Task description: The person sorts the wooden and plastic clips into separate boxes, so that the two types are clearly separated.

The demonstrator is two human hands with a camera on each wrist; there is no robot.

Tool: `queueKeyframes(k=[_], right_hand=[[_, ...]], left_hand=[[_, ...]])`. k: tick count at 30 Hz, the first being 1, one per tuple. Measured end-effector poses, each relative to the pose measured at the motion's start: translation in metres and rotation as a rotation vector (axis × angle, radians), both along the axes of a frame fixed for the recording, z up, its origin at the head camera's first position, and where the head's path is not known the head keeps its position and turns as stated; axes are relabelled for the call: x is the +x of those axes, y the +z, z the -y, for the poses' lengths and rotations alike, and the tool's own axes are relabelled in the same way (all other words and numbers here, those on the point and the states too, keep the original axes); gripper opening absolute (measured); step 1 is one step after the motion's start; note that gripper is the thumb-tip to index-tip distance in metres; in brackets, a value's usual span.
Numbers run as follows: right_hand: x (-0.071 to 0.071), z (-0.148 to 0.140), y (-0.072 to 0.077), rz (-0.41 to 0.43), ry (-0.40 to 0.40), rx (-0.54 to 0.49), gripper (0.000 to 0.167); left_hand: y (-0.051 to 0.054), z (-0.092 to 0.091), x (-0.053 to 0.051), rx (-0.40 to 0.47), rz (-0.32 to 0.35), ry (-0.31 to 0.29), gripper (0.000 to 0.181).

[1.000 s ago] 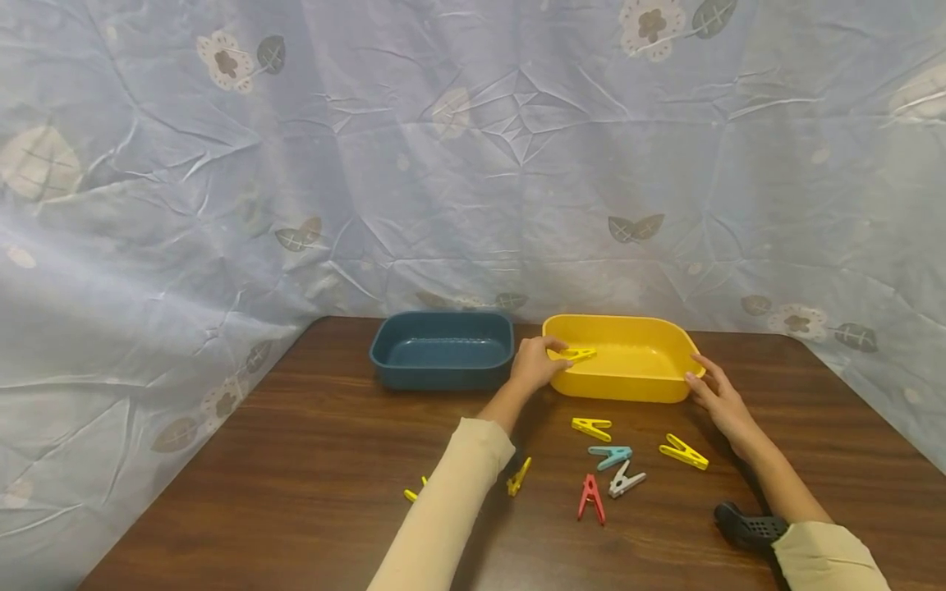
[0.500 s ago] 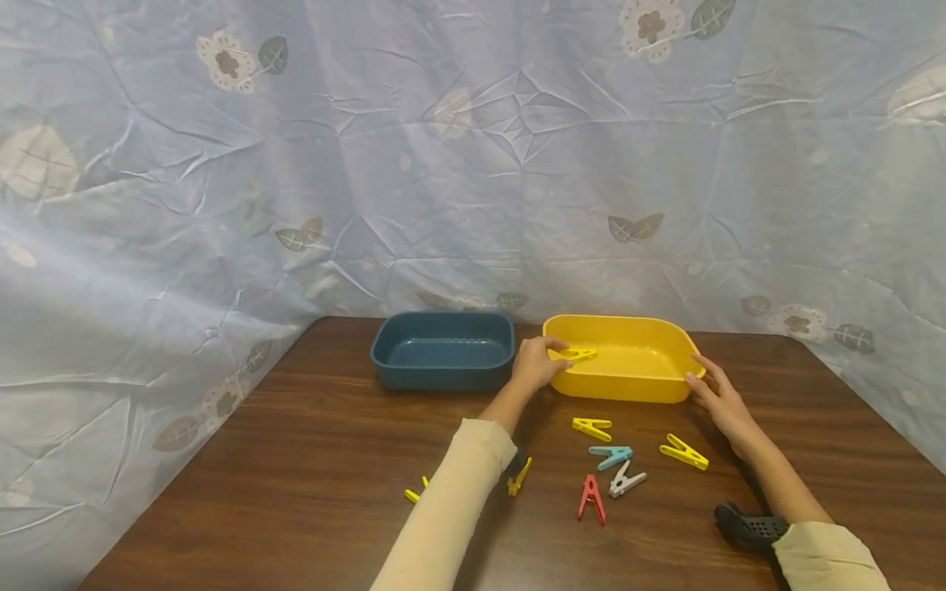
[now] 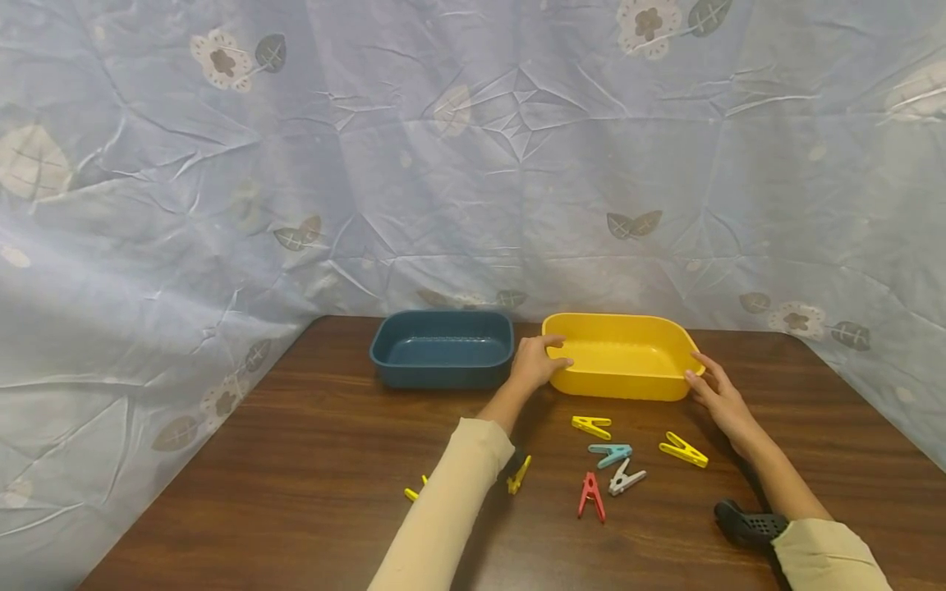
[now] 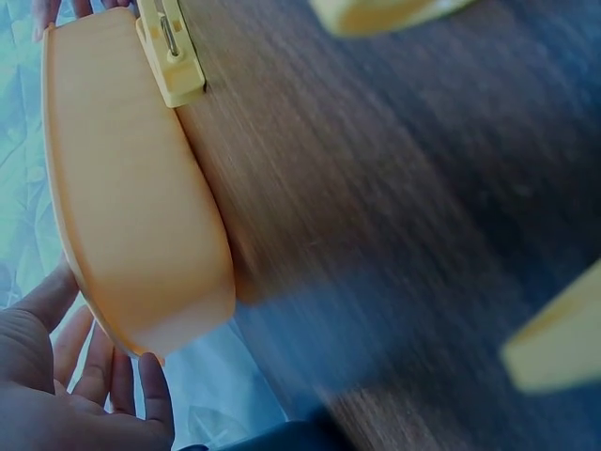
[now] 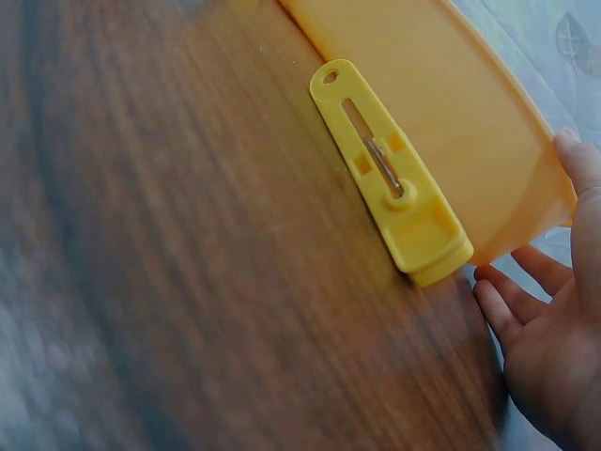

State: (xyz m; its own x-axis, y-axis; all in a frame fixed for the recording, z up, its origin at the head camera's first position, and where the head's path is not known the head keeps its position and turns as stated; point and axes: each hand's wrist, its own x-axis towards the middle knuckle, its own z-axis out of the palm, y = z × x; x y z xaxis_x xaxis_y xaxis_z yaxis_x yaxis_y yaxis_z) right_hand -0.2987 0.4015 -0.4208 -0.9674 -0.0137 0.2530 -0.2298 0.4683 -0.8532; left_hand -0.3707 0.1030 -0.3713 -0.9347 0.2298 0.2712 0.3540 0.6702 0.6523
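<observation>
A yellow basin stands at the back right of the table. My left hand is at its left end, with the thumb and forefinger apart over the rim and no clothespin visible between them. In the left wrist view the fingers of that hand lie around the basin's end. My right hand holds the right end by the rim, thumb and fingers on opposite sides of the wall. A yellow clothespin lies on the table near that corner.
A blue basin stands left of the yellow one. In front lie a yellow clothespin, a light blue one, a white one, a red one and several other yellow ones. A patterned curtain hangs behind the table.
The yellow clothespin between my left thumb and forefinger has been let go and is out of sight, apparently down inside the yellow basin. Both hands have stayed in place.
</observation>
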Motion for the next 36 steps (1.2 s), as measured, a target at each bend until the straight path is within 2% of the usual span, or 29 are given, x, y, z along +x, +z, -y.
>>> queueKeyframes(k=[6, 9, 12, 15, 19, 25, 29, 36], right_hand=[[0.001, 0.002, 0.001, -0.001, 0.009, -0.006, 0.061], [0.000, 0.002, 0.000, -0.002, 0.015, -0.008, 0.061], [0.000, 0.003, -0.001, -0.004, 0.014, -0.006, 0.061], [0.000, 0.003, -0.001, -0.005, 0.014, -0.005, 0.061], [0.000, 0.003, -0.002, -0.005, 0.014, -0.006, 0.061], [0.000, 0.003, -0.002, -0.011, 0.012, -0.004, 0.061], [0.000, 0.004, -0.002, -0.023, 0.014, -0.004, 0.060], [0.000, 0.000, -0.001, -0.015, 0.016, -0.022, 0.061]], left_hand=[[0.000, 0.001, 0.001, 0.015, 0.006, 0.002, 0.038], [0.000, 0.002, 0.002, -0.004, 0.010, -0.015, 0.036], [0.003, 0.007, 0.003, -0.036, 0.004, -0.084, 0.036], [0.007, 0.013, 0.002, -0.059, 0.002, -0.179, 0.037], [0.013, 0.024, 0.002, -0.040, 0.026, -0.279, 0.040], [0.024, 0.043, 0.011, 0.017, 0.040, -0.394, 0.040], [0.031, 0.059, 0.020, 0.034, 0.031, -0.445, 0.037], [0.035, 0.096, 0.037, 0.069, 0.079, -0.499, 0.036]])
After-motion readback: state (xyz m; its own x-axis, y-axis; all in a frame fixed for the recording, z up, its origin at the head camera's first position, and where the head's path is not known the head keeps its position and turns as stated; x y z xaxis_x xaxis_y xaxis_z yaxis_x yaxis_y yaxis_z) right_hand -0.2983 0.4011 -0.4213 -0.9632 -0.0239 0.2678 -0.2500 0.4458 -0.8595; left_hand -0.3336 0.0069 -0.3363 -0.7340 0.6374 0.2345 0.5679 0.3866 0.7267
